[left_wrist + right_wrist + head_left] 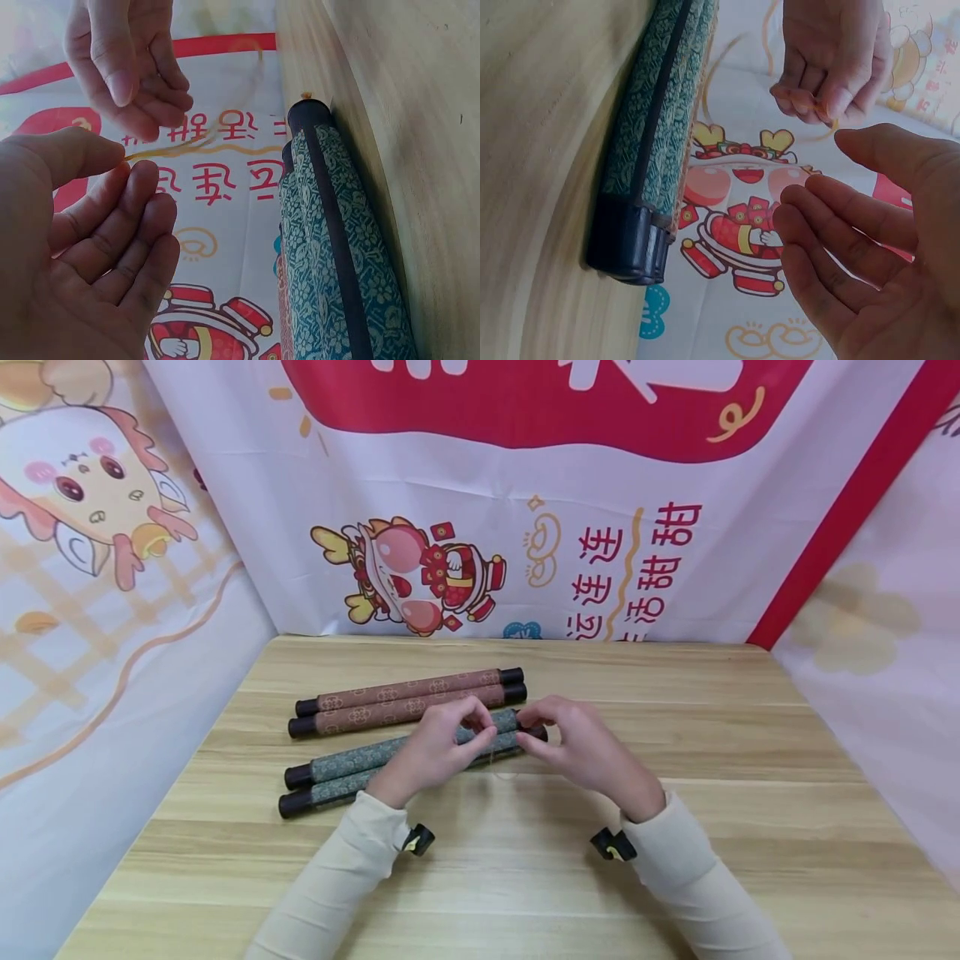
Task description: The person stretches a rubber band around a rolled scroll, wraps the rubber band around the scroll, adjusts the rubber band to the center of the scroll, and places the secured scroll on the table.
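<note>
A thin yellow cord, partly blurred, trails in a curve from my left hand, which pinches its end between thumb and index finger. Close on the other side, my right hand has its fingers loosely bent and spread. Nothing shows between that thumb and fingers in the right wrist view. Below both hands lies a green patterned scroll, rolled from both ends into two parallel rolls with black end knobs. The hands cover part of its right half in the head view. A dark strip runs along the scroll.
Just behind the green scroll, a brown patterned scroll lies on the wooden table, also in two rolls with black knobs. A printed cloth hangs at the table's back edge. More printed cloth hangs along the left side.
</note>
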Action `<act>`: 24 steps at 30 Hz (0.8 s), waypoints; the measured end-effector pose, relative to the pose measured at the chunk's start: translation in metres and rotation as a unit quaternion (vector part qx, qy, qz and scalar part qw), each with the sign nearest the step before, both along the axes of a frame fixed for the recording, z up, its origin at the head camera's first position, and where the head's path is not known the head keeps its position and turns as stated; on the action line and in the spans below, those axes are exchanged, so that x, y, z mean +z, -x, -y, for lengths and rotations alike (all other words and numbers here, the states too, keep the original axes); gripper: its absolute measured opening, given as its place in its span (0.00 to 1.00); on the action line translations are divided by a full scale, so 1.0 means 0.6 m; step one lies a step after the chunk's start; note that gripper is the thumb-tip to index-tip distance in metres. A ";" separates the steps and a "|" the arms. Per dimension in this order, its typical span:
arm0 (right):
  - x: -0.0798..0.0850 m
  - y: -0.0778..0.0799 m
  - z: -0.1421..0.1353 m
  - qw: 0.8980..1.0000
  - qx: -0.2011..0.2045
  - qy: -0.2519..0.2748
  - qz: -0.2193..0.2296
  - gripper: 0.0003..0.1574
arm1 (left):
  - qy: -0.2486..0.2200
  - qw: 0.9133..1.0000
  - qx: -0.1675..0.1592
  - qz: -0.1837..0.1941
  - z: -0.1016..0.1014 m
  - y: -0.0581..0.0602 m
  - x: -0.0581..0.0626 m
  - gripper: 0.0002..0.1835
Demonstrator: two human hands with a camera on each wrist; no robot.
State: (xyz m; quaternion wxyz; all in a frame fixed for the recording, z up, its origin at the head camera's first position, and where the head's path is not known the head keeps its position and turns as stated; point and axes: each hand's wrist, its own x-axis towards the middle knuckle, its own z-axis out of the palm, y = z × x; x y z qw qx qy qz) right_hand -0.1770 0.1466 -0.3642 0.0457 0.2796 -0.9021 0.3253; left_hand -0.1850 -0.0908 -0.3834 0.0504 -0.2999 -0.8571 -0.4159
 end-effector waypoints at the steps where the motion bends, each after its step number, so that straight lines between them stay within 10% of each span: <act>1: 0.000 0.000 0.002 1.000 0.005 0.000 0.000 0.14 | 0.001 1.000 -0.001 -0.001 -0.001 -0.001 0.001 0.02; 24: 0.006 -0.021 0.016 0.999 0.041 0.006 -0.018 0.08 | 0.000 1.000 0.008 -0.005 -0.012 -0.009 0.002 0.02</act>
